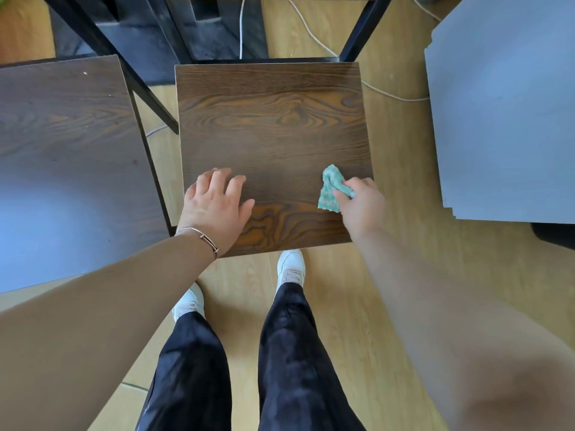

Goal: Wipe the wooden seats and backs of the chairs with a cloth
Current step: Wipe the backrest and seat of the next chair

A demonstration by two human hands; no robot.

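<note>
the green cloth (329, 191) lies bunched at the near right edge of the middle chair's wooden seat (270, 119), gripped in the curled fingers of the right hand (362, 206). most of the seat lies left and far of it, so the wipe probably goes that way. the left hand (217, 206) rests on the near left with loose fingers, holding nothing. the seat is dark, square and strongly grained.

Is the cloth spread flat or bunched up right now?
Bunched: the right hand pinches the green cloth into a crumpled wad, and only a small part lies on the chair seat.
</note>
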